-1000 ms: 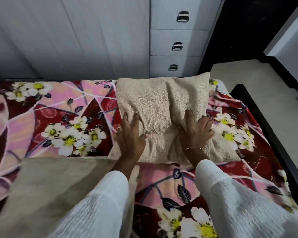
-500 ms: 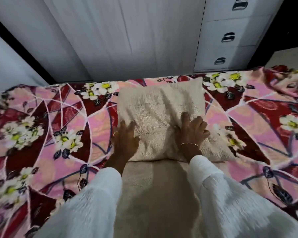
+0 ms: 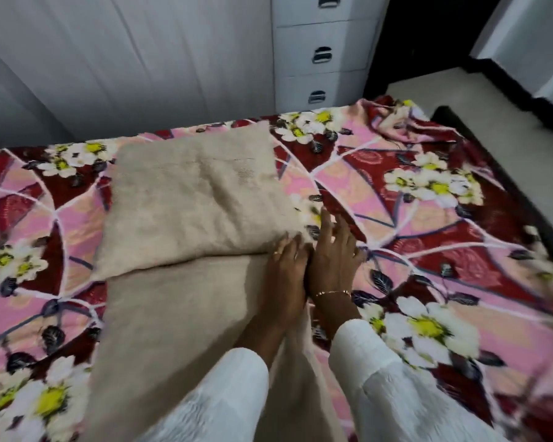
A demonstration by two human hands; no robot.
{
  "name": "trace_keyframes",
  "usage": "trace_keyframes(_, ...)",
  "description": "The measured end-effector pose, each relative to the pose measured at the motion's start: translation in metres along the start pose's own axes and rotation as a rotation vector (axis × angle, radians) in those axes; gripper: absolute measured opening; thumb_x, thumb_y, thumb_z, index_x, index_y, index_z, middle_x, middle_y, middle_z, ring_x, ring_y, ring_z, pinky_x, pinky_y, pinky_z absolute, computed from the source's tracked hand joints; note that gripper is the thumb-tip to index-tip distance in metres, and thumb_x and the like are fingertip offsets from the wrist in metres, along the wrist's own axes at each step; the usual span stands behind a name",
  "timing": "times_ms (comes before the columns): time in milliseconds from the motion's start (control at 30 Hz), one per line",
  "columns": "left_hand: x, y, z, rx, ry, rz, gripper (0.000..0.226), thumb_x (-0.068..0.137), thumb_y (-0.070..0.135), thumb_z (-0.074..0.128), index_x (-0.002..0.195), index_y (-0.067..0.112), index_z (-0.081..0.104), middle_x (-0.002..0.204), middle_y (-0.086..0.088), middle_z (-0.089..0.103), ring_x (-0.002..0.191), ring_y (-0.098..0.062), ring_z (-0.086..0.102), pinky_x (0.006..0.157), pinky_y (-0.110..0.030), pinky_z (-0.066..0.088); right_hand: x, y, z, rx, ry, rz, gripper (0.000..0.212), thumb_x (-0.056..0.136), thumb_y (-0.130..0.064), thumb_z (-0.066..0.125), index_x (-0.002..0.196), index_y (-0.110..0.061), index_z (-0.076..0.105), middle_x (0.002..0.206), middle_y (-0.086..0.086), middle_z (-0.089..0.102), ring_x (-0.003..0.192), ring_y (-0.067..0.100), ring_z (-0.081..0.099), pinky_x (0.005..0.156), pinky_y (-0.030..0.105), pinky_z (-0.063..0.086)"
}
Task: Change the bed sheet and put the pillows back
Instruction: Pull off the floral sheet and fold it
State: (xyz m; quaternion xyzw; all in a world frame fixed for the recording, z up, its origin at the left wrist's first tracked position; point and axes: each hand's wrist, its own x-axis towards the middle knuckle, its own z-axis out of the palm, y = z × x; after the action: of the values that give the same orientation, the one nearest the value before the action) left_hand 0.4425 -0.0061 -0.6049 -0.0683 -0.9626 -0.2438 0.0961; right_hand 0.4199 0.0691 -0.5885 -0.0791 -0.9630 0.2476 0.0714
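at pillow's near corner, both hands meet.

A white drawer unit with metal handles stands beside pale floor.

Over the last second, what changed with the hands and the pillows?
Both hands left the top of the square beige woven pillow and came together at its near right corner: left hand on the corner, right hand beside it on the floral red-and-pink bed sheet. Both pillows stay put, the nearer beige pillow included.
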Motion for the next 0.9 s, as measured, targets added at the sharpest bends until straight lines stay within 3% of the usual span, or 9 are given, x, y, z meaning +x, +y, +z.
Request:
trace_keyframes(100, -0.03, 0.068, 0.04, -0.089, -0.07, 0.074, 0.038, 0.078, 0.014, 0.039, 0.096, 0.004, 0.071, 0.105, -0.014, 0.069, 0.102, -0.032, 0.065, 0.089, -0.033, 0.049, -0.028, 0.085, -0.03, -0.067, 0.057, 0.079, 0.068, 0.071, -0.015, 0.068, 0.133, -0.018, 0.041, 0.125, 0.021, 0.055, 0.109, 0.039, 0.056, 0.083, 0.056, 0.043)
trace_keyframes(233, -0.076, 0.16, 0.106, -0.154, -0.212, 0.21, 0.04, 0.078, 0.011, 0.036, 0.096, 0.003, 0.07, 0.104, -0.014, 0.07, 0.102, -0.032, 0.065, 0.086, -0.036, 0.052, -0.072, 0.204, -0.074, -0.231, 0.039, 0.236, 0.075, 0.06, -0.025, 0.069, 0.128, -0.02, 0.04, 0.118, 0.021, 0.06, 0.103, 0.039, 0.061, 0.078, 0.058, 0.045)
trace_keyframes(400, -0.127, 0.262, 0.172, -0.096, -0.357, 0.229, 0.041, 0.078, 0.022, 0.037, 0.104, 0.01, 0.068, 0.109, -0.01, 0.068, 0.105, -0.029, 0.063, 0.086, -0.043, 0.053, -0.122, 0.334, -0.117, -0.422, -0.037, 0.411, 0.079, 0.061, -0.031, 0.076, 0.131, -0.023, 0.041, 0.125, 0.027, 0.054, 0.116, 0.047, 0.051, 0.083, 0.072, 0.034)
trace_keyframes(500, -0.151, 0.297, 0.194, 0.083, -0.473, 0.194, 0.052, 0.069, 0.033, 0.039, 0.108, 0.012, 0.068, 0.114, -0.009, 0.066, 0.107, -0.03, 0.062, 0.083, -0.051, 0.052, -0.142, 0.387, -0.136, -0.411, -0.133, 0.503, 0.084, 0.077, -0.044, 0.068, 0.146, -0.028, 0.022, 0.152, 0.022, 0.019, 0.138, 0.046, 0.016, 0.1, 0.068, 0.021)
trace_keyframes(567, -0.161, 0.304, 0.203, 0.164, -0.523, 0.177, 0.053, 0.064, 0.036, 0.055, 0.11, 0.013, 0.067, 0.118, -0.011, 0.063, 0.111, -0.033, 0.059, 0.086, -0.056, 0.048, -0.148, 0.406, -0.141, -0.262, -0.191, 0.524, 0.084, 0.08, -0.047, 0.064, 0.148, -0.028, 0.018, 0.154, 0.022, 0.005, 0.139, 0.043, 0.012, 0.104, 0.057, 0.027)
trace_keyframes(667, -0.169, 0.303, 0.212, 0.171, -0.483, 0.186, 0.038, 0.059, 0.021, 0.076, 0.095, 0.014, 0.07, 0.106, -0.013, 0.066, 0.098, -0.034, 0.064, 0.078, -0.046, 0.053, -0.155, 0.417, -0.136, -0.187, -0.13, 0.382, 0.093, 0.055, -0.029, 0.086, 0.134, -0.001, 0.045, 0.125, 0.035, 0.048, 0.107, 0.049, 0.055, 0.078, 0.05, 0.051)
trace_keyframes(733, -0.168, 0.303, 0.213, 0.14, -0.409, 0.224, 0.016, 0.068, 0.014, 0.058, 0.081, 0.013, 0.068, 0.091, -0.012, 0.066, 0.08, -0.032, 0.065, 0.066, -0.037, 0.055, -0.156, 0.412, -0.129, -0.113, -0.138, 0.326, 0.081, 0.047, -0.017, 0.085, 0.117, 0.009, 0.054, 0.098, 0.032, 0.062, 0.079, 0.045, 0.064, 0.06, 0.044, 0.054)
trace_keyframes(800, -0.164, 0.305, 0.214, 0.099, -0.367, 0.2, 0.025, 0.07, 0.015, 0.041, 0.074, 0.01, 0.065, 0.078, -0.011, 0.065, 0.066, -0.029, 0.064, 0.055, -0.03, 0.052, -0.155, 0.396, -0.129, -0.079, -0.051, 0.256, 0.055, 0.062, -0.008, 0.065, 0.112, 0.011, 0.057, 0.085, 0.029, 0.064, 0.068, 0.041, 0.064, 0.054, 0.04, 0.053)
trace_keyframes(900, -0.161, 0.297, 0.2, -0.051, -0.203, 0.026, 0.017, 0.077, 0.014, 0.043, 0.078, 0.006, 0.057, 0.069, -0.011, 0.062, 0.06, -0.028, 0.062, 0.051, -0.029, 0.045, -0.151, 0.369, -0.122, 0.15, 0.002, 0.243, 0.055, 0.072, -0.005, 0.054, 0.124, 0.013, 0.05, 0.095, 0.032, 0.062, 0.081, 0.044, 0.062, 0.068, 0.042, 0.052)
